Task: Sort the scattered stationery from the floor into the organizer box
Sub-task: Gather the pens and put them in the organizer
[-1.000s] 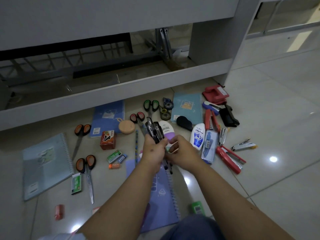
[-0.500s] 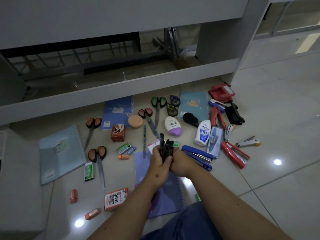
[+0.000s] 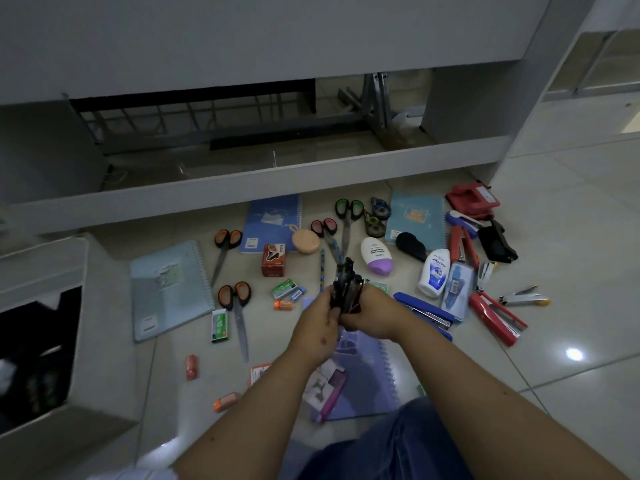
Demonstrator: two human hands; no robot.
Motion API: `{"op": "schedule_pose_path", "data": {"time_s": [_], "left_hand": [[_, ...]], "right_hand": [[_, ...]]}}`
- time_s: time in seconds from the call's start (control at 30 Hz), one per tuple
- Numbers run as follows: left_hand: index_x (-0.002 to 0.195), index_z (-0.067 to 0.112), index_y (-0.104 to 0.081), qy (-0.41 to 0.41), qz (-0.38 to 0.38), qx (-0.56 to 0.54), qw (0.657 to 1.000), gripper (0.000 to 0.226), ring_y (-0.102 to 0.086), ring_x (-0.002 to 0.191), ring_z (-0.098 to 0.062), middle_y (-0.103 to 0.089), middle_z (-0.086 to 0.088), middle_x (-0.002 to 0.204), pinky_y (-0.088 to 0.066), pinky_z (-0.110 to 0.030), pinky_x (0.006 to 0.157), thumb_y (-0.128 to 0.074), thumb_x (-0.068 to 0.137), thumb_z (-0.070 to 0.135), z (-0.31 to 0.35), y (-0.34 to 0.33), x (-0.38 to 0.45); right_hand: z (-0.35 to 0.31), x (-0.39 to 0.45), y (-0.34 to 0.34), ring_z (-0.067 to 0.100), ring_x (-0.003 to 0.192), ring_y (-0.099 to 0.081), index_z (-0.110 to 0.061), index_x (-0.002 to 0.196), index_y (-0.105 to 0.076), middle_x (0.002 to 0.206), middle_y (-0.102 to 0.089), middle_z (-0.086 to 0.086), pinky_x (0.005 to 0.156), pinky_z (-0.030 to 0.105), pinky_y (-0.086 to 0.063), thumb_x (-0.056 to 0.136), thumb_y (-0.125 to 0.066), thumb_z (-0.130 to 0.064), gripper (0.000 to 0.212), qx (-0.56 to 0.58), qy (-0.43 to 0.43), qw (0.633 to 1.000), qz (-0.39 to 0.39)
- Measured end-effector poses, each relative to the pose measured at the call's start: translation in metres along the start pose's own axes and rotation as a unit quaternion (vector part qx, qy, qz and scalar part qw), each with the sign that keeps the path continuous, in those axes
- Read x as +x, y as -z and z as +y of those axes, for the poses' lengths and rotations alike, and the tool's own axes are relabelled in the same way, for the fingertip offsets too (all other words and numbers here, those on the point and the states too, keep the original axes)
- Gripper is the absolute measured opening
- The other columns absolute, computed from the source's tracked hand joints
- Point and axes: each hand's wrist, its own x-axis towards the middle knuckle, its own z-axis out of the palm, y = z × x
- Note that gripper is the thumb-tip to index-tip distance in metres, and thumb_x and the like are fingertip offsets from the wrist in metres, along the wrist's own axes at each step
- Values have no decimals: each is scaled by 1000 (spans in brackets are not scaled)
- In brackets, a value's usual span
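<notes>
Both hands hold one upright bundle of dark pens (image 3: 346, 284) above the floor. My left hand (image 3: 317, 332) grips its lower part from the left, and my right hand (image 3: 375, 315) wraps it from the right. Stationery lies scattered on the tiles around them: orange-handled scissors (image 3: 237, 306), a blue stapler (image 3: 427, 311), a red stapler (image 3: 497, 317), a white glue bottle (image 3: 433, 273), a purple notebook (image 3: 365, 372) under my arms. The organizer box (image 3: 74, 344) stands at the left edge, its inside dark.
A white desk frame with a low crossbar (image 3: 242, 181) runs along the far side of the pile. Notebooks (image 3: 169, 289), a red staple box (image 3: 273, 259), green staple packs (image 3: 220, 325) and a red hole punch (image 3: 472, 200) lie on the floor. My knee (image 3: 391, 441) is at the bottom.
The view has swung left, so the organizer box now shows at the left edge. Both hands closed together around the pen bundle and keep holding it upright.
</notes>
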Motion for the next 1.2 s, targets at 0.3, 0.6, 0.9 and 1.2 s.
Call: {"op": "schedule_pose_path", "data": {"time_s": [0.3, 0.6, 0.9, 1.2], "left_hand": [[116, 7, -61, -45, 126, 73, 988, 25, -50, 97, -19, -49, -8, 104, -34, -18, 80, -52, 93, 7, 6, 118, -28], [116, 15, -65, -29, 199, 1, 980, 32, -62, 91, -19, -69, -6, 95, -49, -37, 94, -59, 87, 2, -10, 268, -106], [103, 28, -65, -4, 260, 0, 966, 35, -58, 80, -18, -67, -10, 86, -50, -34, 83, -68, 81, 1, -68, 361, -171], [100, 9, -71, 80, 257, 164, 949, 24, -57, 80, -17, -61, 1, 84, -38, -20, 68, -75, 76, 12, -122, 377, -205]], "right_hand": [[-107, 18, -32, 26, 78, -65, -7, 85, -64, 80, -66, 12, 79, 42, -56, 82, -62, -2, 7, 0, 114, 993, 22], [-240, 33, -120, 21, 79, -68, -8, 103, -62, 90, -68, 11, 74, 27, -58, 84, -63, -4, 20, 61, 190, 980, -24], [-314, 35, -221, 25, 78, -67, -17, 93, -66, 83, -67, 12, 76, 42, -59, 82, -64, -3, 17, 100, 210, 969, -81], [-315, 39, -285, 16, 77, -59, -12, 106, -68, 79, -62, -1, 78, 36, -55, 80, -71, -16, 26, 6, 182, 976, -120]]}}
